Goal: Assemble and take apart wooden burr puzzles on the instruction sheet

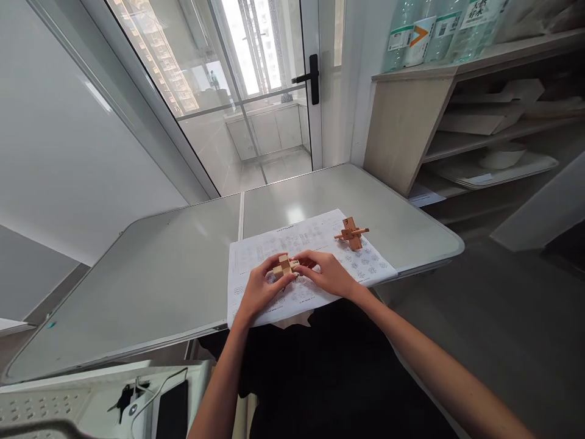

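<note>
Between my two hands is a light wooden interlocking puzzle (284,266) made of crossed blocks, held just over a printed sheet. My left hand (262,288) is closed round its left side, thumb at the front and fingers behind. From the right, my right hand (326,272) pinches the puzzle's right end, where a dark mark shows on one block. Fingertips cover part of the puzzle. Farther right, a second, redder wooden puzzle (351,233) with crossed pieces stands on the sheet, apart from both hands. The printed sheet (260,244) carries rows of small diagrams.
The grey folding table (183,262) has a seam left of the sheet. A glass door (269,134) stands beyond it. At right, a shelf (411,116) holds several water bottles (425,36) and trays. Keys (125,399) and a phone (172,410) lie at lower left.
</note>
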`<state>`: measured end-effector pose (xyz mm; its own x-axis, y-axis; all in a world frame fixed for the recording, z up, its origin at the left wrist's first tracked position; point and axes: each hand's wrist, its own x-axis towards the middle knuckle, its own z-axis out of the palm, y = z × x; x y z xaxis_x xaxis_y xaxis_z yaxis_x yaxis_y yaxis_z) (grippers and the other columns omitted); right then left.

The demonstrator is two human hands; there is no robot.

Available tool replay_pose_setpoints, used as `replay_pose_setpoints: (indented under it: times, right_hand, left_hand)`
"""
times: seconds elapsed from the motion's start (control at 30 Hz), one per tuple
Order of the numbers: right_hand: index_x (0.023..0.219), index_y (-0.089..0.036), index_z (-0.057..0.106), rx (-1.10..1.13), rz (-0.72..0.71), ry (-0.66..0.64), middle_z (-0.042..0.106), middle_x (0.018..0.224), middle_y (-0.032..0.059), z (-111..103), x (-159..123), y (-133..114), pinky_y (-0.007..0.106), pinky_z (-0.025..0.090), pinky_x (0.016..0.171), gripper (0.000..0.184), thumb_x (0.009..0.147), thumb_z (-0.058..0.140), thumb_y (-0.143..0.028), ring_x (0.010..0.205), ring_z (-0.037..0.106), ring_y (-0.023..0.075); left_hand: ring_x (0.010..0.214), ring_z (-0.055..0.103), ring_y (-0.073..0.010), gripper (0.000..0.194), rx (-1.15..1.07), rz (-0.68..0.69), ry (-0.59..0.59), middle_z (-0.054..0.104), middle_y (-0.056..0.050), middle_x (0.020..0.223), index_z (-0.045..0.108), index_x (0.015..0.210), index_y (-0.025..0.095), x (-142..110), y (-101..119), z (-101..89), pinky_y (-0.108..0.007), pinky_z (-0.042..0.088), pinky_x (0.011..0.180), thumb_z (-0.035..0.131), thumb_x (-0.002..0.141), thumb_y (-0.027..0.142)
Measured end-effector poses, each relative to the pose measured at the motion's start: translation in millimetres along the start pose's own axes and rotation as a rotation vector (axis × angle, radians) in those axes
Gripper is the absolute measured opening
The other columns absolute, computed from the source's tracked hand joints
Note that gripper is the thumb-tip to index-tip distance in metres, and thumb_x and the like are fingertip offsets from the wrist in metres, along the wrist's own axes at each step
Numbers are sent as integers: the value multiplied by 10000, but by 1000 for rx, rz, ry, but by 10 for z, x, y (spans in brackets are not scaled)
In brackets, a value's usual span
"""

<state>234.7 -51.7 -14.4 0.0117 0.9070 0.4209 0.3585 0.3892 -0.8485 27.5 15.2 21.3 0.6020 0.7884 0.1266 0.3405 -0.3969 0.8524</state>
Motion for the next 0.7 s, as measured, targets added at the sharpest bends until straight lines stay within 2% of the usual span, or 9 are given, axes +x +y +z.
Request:
replay_pose_setpoints:
  times: [0.17,0.37,0.53,0.63,0.7]
  right_hand:
    - [1143,-230,687,-49,-69,-1,782,982,50,26,-45,29,383,623,816,213,1049,594,-396,881,746,219]
    - [1188,-242,646,-154,-201,-1,757,1047,73,45,-67,32,397,623,812,203,1082,536,-377,892,742,231]
    - [1234,-252,609,-259,-324,-12,734,1094,90,40,-40,-53,404,630,795,189,1105,491,-325,909,728,230]
    - [1203,-243,606,-308,-418,-53,721,1152,108,10,-4,-172,406,632,828,176,1111,460,-274,1022,722,241]
    - [1175,-241,611,-338,-445,-82,725,1144,104,-21,27,-254,404,626,828,152,1106,482,-282,1025,722,243]
  left_hand:
    - [1160,709,-290,487,-12,-16,-38,756,-74,1273,703,1307,233,-16,15,8,-405,542,1027,730,904,505]
    - [985,736,-270,514,-66,-78,-81,793,-75,1102,696,1328,220,-32,-51,-27,-388,566,907,655,943,558]
    - [1113,712,-298,537,-147,-50,-76,771,-87,1222,719,1306,212,-14,-103,-56,-408,545,1003,597,958,603]
    - [1104,723,-325,646,-246,-91,-81,785,-116,1178,754,1242,170,-1,-112,-76,-446,553,1009,480,978,692]
    - [1073,737,-330,707,-320,-122,-94,789,-131,1165,758,1239,153,-2,-107,-89,-461,560,1002,428,983,724]
